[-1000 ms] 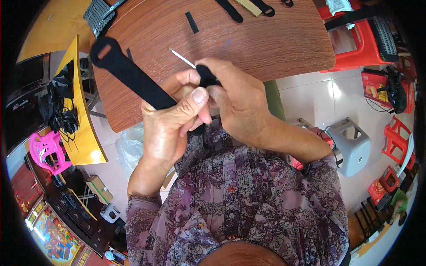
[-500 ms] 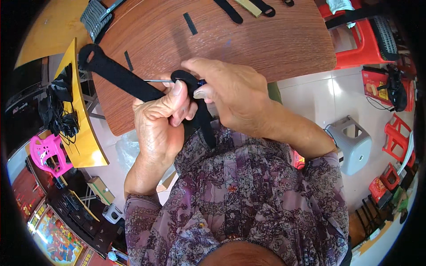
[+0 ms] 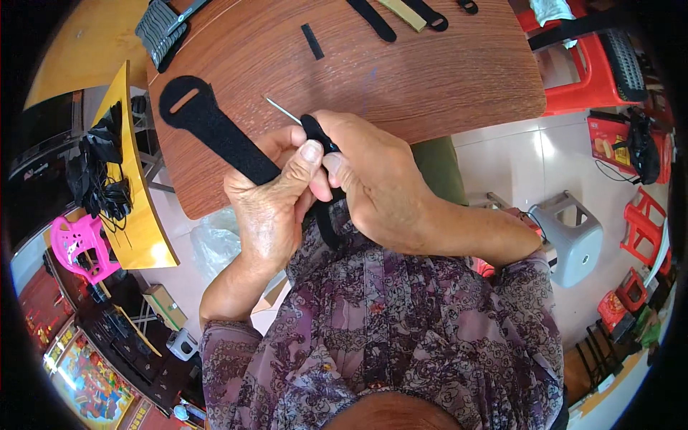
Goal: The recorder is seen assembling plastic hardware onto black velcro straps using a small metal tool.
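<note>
Seen from above: round wooden bench (image 3: pixel 401 79), reddish-brown, filling the upper middle, with grey tiled floor (image 3: pixel 502 165) to the right. Beyond the far edge, red plastic chair (image 3: pixel 588 79); lower right, grey plastic stool (image 3: pixel 573 240). At left, yellow board (image 3: pixel 136 215) set on edge beside the bench, pink plastic piece (image 3: pixel 75 244) below it.

Stretched across the near part of the bench, long black felt strap (image 3: pixel 215 129), rounded end with an oval slot lying flat at left, other end running into both hands and hanging down toward the patterned purple blouse (image 3: pixel 401 322). Left hand (image 3: pixel 269 204) closed around the strap, thumb pressed against its top. Right hand (image 3: pixel 373 179) pinching the strap's folded tip, fingers tight together, touching the left thumb. Poking out of the fold toward the far left, thin metal needle (image 3: pixel 283 111), just above the bench. Further back, small black rectangular scrap (image 3: pixel 312 41) and more black straps (image 3: pixel 373 18) near the far rim.
</note>
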Demonstrator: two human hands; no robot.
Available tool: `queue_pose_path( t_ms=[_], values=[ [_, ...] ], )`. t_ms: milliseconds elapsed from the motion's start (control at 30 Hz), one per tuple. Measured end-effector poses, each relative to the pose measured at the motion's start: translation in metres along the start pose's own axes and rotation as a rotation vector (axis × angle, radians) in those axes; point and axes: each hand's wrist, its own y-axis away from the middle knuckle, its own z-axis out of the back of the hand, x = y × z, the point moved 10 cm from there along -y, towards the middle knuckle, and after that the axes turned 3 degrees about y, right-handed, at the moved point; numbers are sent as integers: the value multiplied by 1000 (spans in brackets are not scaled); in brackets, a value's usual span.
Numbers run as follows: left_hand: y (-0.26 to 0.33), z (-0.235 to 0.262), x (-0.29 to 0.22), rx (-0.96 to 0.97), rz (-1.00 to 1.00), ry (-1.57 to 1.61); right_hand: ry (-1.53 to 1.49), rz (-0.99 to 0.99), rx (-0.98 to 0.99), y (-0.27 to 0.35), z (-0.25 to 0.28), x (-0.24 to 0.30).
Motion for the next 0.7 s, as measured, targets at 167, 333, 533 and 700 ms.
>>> queue_pose_path(
  t_ms=[167, 333, 533, 700],
  values=[
    [2, -21, -1, 156, 191, 6, 161, 245, -114, 1, 7, 20],
    [-7, -19, -3, 140, 189, -9, 228, 283, -127, -6, 8, 6],
    [-6, -22, -26, 310, 254, -141, 477, 509, -180, -2, 1, 25],
    [-4, -17, -43, 353, 99, -380, 516, 625, -246, -6, 12, 36]
  ],
)
